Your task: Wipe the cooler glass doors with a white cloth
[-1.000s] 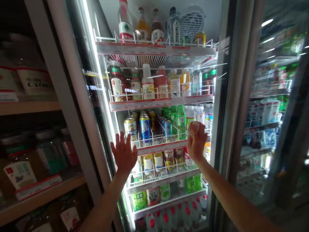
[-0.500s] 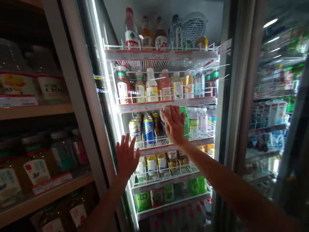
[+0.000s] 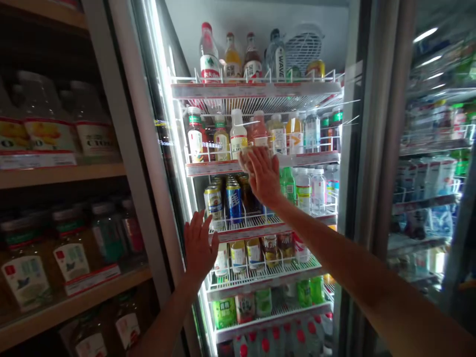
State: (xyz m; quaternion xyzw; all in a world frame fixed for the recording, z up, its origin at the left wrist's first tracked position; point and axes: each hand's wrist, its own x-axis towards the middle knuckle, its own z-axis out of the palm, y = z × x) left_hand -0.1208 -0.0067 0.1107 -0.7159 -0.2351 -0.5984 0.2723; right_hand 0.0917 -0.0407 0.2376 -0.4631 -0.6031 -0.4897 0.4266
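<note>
In the head view my right hand (image 3: 265, 177) presses a pale cloth (image 3: 245, 159) flat against the glass door of a lit drinks fridge. The cloth shows at the fingertips and past their left side; the palm hides the rest. My left hand (image 3: 201, 243) is raised lower down on the left, fingers spread, holding nothing. It is at the glass near the door's left frame; whether it touches cannot be made out. Behind the glass, near my hands, stand a blue can (image 3: 234, 203), a white and gold can (image 3: 213, 202) and a green bottle (image 3: 287, 186).
Several wire shelves (image 3: 256, 90) hold bottles and cans inside the fridge. To the left, wooden shelves (image 3: 63, 174) carry large juice bottles (image 3: 70, 260). A metal door frame (image 3: 383, 124) stands at the right, with more stocked, blurred shelves beyond it.
My right hand and the cloth have moved up and slightly left across the glass. My left hand keeps its spread pose. The whole view has shifted a little.
</note>
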